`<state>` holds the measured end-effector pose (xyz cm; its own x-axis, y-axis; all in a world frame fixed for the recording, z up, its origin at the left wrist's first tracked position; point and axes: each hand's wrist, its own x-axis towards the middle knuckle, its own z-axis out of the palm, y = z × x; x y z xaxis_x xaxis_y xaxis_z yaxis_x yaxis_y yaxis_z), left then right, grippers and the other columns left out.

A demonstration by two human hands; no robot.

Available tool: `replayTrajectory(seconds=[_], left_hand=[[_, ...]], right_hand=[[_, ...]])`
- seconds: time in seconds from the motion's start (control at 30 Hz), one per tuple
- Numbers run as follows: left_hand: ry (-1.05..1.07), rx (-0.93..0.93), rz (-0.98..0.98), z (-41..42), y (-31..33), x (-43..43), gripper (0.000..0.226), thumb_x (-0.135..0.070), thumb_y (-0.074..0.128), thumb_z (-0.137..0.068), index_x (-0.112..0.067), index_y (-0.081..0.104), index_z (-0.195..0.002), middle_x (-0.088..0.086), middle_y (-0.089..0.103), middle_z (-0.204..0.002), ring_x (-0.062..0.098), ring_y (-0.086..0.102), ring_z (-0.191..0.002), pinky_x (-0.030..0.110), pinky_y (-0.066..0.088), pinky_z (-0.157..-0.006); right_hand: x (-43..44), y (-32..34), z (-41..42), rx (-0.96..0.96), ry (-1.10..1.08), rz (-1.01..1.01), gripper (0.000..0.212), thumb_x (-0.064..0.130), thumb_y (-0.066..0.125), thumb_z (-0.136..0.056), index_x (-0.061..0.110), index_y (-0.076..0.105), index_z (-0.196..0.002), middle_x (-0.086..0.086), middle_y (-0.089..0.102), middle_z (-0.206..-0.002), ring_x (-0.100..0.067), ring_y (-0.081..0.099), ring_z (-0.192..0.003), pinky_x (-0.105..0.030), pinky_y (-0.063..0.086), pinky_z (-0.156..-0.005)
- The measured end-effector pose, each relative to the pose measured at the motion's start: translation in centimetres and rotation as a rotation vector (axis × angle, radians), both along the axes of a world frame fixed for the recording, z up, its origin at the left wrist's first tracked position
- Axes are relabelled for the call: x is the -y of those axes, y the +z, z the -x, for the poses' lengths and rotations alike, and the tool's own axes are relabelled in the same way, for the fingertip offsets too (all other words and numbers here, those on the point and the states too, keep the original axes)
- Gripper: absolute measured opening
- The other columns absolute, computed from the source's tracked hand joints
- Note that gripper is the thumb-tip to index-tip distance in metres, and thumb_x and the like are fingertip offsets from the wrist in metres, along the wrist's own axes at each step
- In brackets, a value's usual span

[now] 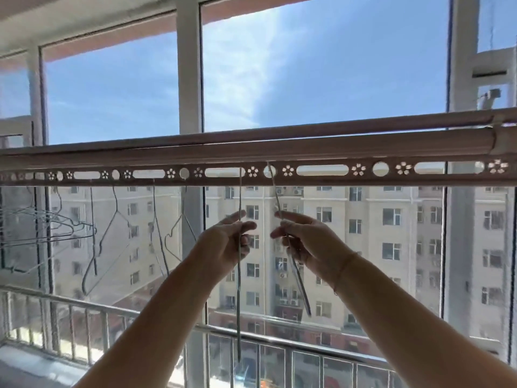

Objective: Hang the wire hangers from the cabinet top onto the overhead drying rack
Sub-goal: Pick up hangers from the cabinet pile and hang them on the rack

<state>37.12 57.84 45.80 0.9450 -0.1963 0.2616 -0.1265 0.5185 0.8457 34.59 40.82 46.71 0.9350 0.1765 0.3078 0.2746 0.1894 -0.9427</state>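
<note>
The overhead drying rack (321, 152) crosses the view, with a perforated strip of round and oblong holes below its bar. My left hand (228, 243) pinches a thin wire hanger (239, 298) seen edge-on, whose hook sits in an oblong hole. My right hand (305, 242) pinches a second wire hanger (298, 275), tilted, its hook through a round hole (270, 171). Several more wire hangers (112, 233) hang from the strip to the left.
A bundle of wire hangers (53, 228) lies nearly level at the far left. Behind the rack are a white window frame (188, 79) and glass. A metal railing (98, 312) runs along the bottom. Apartment blocks stand outside.
</note>
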Motion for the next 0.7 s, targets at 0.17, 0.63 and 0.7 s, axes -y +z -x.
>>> replayTrajectory(seconds=[0.17,0.63,0.7], left_hand=[[0.003,0.021,-0.005,-2.0,0.8,-1.5,0.040,-0.001,0.036,-0.095,-0.006,0.042,-0.134,0.003,0.066,-0.062,0.007,0.048,-0.043,0.019,0.037,-0.039],[0.004,-0.064,-0.057,-6.4,0.7,-2.5,0.044,0.000,0.036,-0.095,-0.006,0.037,-0.138,0.005,0.068,-0.065,0.007,0.049,-0.043,0.019,0.038,-0.038],[-0.001,-0.081,-0.053,-6.5,0.2,-2.5,0.043,0.000,0.036,-0.095,-0.005,0.039,-0.137,0.005,0.068,-0.065,0.007,0.049,-0.042,0.019,0.038,-0.038]], right_hand=[[-1.5,0.3,-2.6,-0.058,-0.031,-0.040,0.026,0.006,0.045,-0.095,0.012,0.059,-0.116,-0.005,0.068,-0.070,-0.008,0.047,-0.055,-0.017,0.034,-0.048],[-1.2,-0.9,-6.5,-0.218,-0.072,-0.168,0.033,0.004,0.042,-0.095,0.005,0.053,-0.125,-0.003,0.066,-0.059,-0.006,0.052,-0.040,-0.015,0.035,-0.038],[-1.1,-1.2,-6.6,-0.214,-0.070,-0.167,0.032,0.004,0.043,-0.095,0.006,0.054,-0.125,-0.004,0.066,-0.060,-0.006,0.052,-0.042,-0.015,0.035,-0.038]])
